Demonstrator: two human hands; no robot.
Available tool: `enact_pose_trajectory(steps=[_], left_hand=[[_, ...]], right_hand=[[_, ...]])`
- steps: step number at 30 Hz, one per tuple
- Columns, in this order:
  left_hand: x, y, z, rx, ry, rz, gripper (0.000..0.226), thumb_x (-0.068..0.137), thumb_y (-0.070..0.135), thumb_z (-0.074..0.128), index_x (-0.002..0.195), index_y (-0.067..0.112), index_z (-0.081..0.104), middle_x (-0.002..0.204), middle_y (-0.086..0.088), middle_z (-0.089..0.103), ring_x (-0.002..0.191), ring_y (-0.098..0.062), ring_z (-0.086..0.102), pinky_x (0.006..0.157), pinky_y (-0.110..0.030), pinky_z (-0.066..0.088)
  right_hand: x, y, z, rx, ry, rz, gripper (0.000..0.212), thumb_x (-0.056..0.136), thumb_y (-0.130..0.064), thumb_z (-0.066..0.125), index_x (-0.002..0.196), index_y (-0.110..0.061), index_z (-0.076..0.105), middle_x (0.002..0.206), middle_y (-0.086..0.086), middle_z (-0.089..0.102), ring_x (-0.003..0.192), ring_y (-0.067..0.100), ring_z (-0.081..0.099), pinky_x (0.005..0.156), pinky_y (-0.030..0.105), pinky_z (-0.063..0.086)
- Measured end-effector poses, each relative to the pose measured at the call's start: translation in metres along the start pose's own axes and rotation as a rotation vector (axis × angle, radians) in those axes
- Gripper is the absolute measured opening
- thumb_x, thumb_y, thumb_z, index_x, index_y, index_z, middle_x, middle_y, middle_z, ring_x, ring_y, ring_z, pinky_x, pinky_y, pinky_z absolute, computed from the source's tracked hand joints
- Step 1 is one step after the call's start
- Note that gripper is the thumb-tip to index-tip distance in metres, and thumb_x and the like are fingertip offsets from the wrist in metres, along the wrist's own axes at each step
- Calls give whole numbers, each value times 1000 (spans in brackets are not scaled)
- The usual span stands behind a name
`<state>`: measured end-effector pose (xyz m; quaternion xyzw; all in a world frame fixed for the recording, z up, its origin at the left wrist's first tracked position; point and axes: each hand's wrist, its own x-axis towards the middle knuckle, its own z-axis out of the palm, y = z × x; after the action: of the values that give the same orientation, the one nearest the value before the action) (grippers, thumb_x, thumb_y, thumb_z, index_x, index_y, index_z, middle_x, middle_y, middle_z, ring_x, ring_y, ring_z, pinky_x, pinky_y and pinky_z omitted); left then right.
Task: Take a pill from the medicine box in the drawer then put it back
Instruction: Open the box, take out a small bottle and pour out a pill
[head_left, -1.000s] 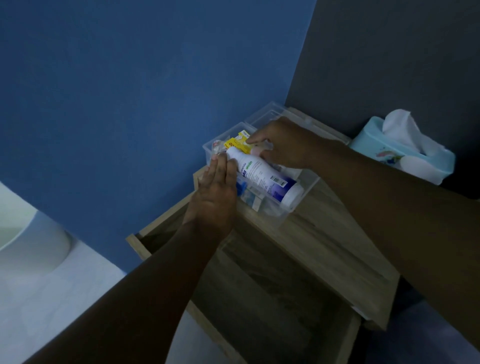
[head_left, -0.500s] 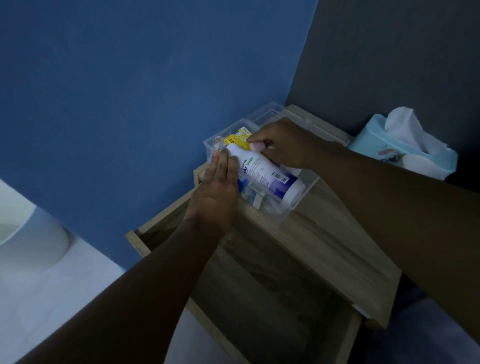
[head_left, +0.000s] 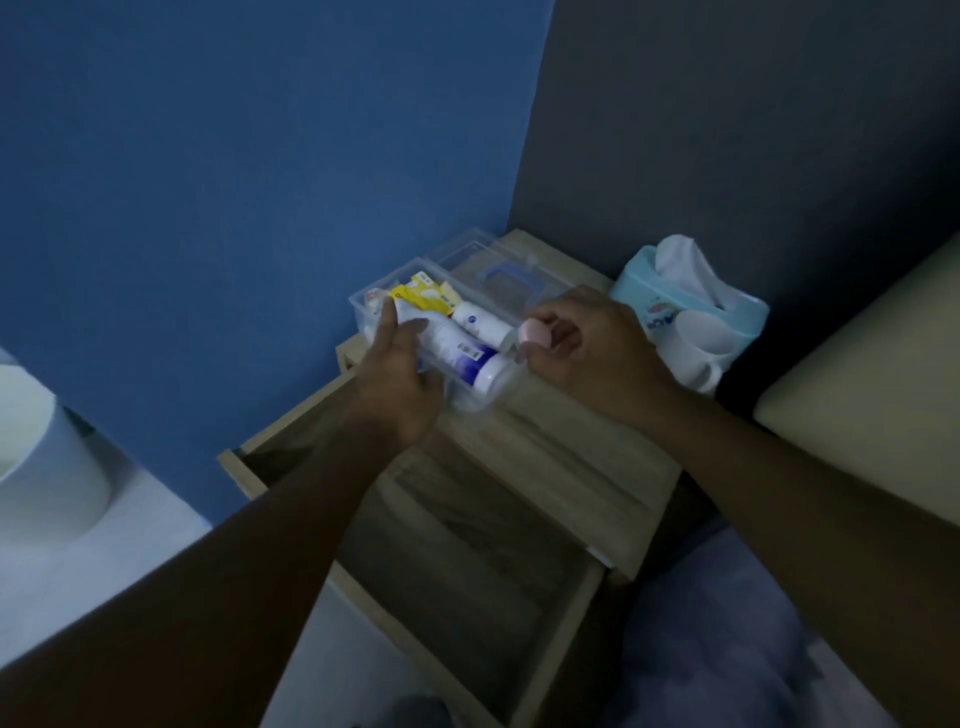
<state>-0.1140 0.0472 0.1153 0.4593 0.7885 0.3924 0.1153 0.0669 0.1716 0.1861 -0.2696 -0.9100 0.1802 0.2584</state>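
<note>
The clear plastic medicine box (head_left: 470, 402) stands on top of the wooden nightstand (head_left: 571, 462), above the open drawer (head_left: 467, 551). Inside it lie a white-and-blue bottle (head_left: 470, 358), a second white bottle (head_left: 480, 322) and a yellow packet (head_left: 418, 293). My left hand (head_left: 397, 382) rests on the box's near left side, fingers over the white-and-blue bottle. My right hand (head_left: 597, 351) is just right of the box, shut on a small pink container (head_left: 535, 332) held at its fingertips. The box's clear lid (head_left: 498, 270) lies behind it.
A light blue tissue box (head_left: 691, 306) with white tissue sticking out stands at the nightstand's right edge. Blue wall is to the left, dark wall behind. A white rounded object (head_left: 41, 467) sits at the far left, and a beige cushion edge (head_left: 872, 364) at the right.
My right hand has come out of the box toward the right, holding the small pink container. A second white bottle now shows. My left hand stays on the box.
</note>
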Motion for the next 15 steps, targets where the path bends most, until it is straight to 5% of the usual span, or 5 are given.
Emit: enact_pose_trajectory(steps=[2, 5, 8, 11, 15], left_hand=[[-19, 23, 9, -203, 14, -79, 43, 93, 17, 56, 136, 18, 53, 152, -8, 41, 127, -9, 47, 95, -9, 35], [-45, 57, 19, -595, -129, -287, 30, 97, 28, 53, 125, 25, 65, 122, 2, 67, 107, -10, 63, 86, -20, 50], [-68, 81, 24, -755, -158, -324, 28, 97, 29, 55, 116, 18, 71, 114, 0, 73, 111, -15, 65, 100, -33, 49], [-83, 95, 28, -859, -173, -364, 31, 98, 27, 53, 113, 7, 72, 112, -17, 73, 103, -23, 67, 91, -36, 49], [-92, 103, 29, -1035, -346, -355, 41, 100, 29, 49, 116, -4, 67, 104, -19, 70, 87, -16, 65, 80, -27, 48]], right_hand=[[-22, 0, -13, 26, -8, 57, 34, 78, -26, 78, 108, -11, 72, 103, 6, 63, 79, 11, 64, 70, 24, 56], [-55, -5, -27, 30, -45, 61, 33, 79, -31, 76, 109, -16, 72, 98, -2, 64, 76, -3, 58, 65, 8, 48], [-79, -16, -40, 66, -59, 59, 38, 76, -27, 78, 113, -17, 72, 95, -3, 67, 79, 2, 61, 69, 19, 55], [-91, -26, -49, 84, -27, 32, 38, 73, -22, 81, 110, -14, 74, 94, 2, 69, 81, 12, 66, 74, 34, 58], [-96, -30, -55, 115, -21, 2, 32, 74, -19, 78, 106, -13, 75, 99, 2, 68, 82, 11, 66, 75, 30, 58]])
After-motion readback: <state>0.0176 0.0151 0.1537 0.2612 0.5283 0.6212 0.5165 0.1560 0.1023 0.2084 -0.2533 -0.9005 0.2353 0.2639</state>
